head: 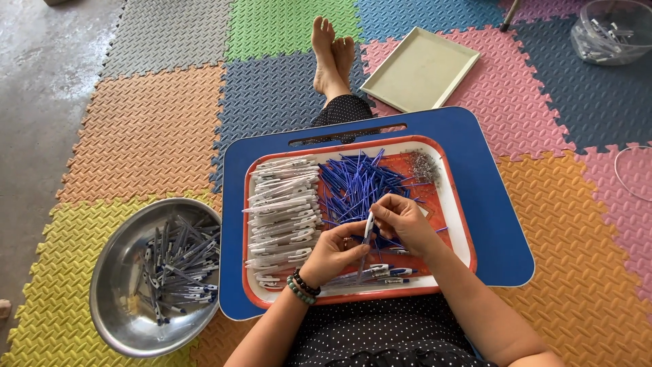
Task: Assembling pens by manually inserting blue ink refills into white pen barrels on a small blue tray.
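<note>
My left hand [333, 253] and my right hand [405, 223] meet over an orange-rimmed tray [462, 224], both gripping one white pen barrel [368, 228] held upright between them. Left of the hands lies a stack of white pen barrels [282, 207]. Behind the hands is a heap of blue refills [356, 180], and a small pile of metal springs [424, 166] sits at the tray's far right. A few assembled pens [384, 273] lie at the tray's near edge. A beaded bracelet circles my left wrist.
The tray rests on a blue lap desk [489, 204] over my legs. A steel bowl [119, 285] with assembled pens stands left on the foam mats. A pale green tray [421, 68] lies beyond, and a clear plastic bag of parts [611, 30] at far right.
</note>
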